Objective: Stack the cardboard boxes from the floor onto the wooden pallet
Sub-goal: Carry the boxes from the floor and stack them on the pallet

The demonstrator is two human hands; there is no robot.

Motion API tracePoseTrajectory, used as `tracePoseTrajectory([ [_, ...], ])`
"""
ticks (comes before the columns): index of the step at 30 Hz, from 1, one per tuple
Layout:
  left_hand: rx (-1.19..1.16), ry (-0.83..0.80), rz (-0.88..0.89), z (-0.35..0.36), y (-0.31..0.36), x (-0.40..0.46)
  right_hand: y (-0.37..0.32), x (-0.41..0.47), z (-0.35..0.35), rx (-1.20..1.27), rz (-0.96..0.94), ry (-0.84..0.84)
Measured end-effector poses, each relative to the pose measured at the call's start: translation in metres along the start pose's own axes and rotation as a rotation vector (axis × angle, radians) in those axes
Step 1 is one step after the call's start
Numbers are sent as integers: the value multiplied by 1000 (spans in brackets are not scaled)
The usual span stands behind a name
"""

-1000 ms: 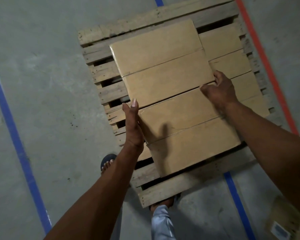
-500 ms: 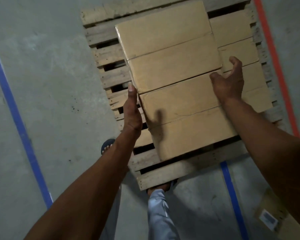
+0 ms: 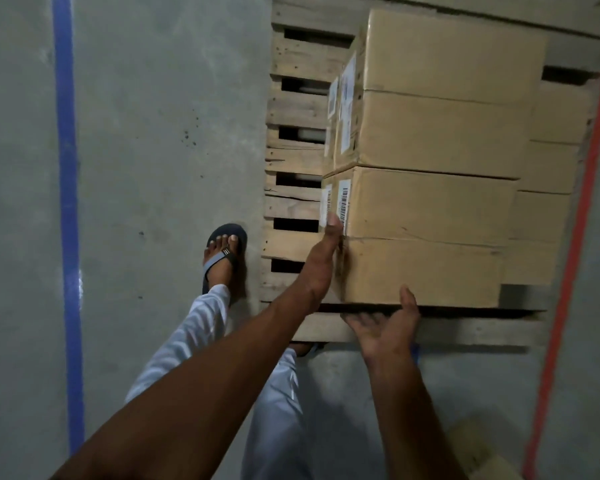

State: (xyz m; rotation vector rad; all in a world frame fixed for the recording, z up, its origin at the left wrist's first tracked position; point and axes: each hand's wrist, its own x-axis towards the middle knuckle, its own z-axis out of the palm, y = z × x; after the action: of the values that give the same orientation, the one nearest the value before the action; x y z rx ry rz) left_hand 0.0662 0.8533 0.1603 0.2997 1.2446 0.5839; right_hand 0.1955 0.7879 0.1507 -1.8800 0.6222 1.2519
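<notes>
Cardboard boxes [image 3: 430, 202] on pallet [image 3: 298, 161]; left hand [image 3: 321, 261] flat against side — right hand [image 3: 385, 327] under edge.

wooden pallet [image 3: 293, 60] cut off at top; floor box [image 3: 482, 452] perhaps blurred, cropped at bottom.

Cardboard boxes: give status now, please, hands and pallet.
Left hand flat on nearest box side. Right hand open under its front edge. Boxes on pallet. Nothing blocking.

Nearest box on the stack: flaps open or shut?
Shut. The nearest box shows a flat, unbroken top with no raised flaps. The left hand presses its side; the right hand is below its near edge.
</notes>
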Motion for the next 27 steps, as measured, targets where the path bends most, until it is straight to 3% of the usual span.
tracePoseTrajectory([
  [12, -102, -16, -119, -14, 6, 0, -20, 18, 35, -89, 28, 10],
  [18, -16, -50, -107, -15, 8, 5, -19, 24, 28, -141, 7, 16],
  [20, -6, -50, -80, -19, 12, 5, -29, 18, 26, -285, -64, 99],
  [23, 3, -26, -17, -21, 32, 5, -73, 21, 30, -279, -292, 438],
  [27, -20, 33, 53, -23, 56, 27, -143, 54, 40, -659, -705, 446],
])
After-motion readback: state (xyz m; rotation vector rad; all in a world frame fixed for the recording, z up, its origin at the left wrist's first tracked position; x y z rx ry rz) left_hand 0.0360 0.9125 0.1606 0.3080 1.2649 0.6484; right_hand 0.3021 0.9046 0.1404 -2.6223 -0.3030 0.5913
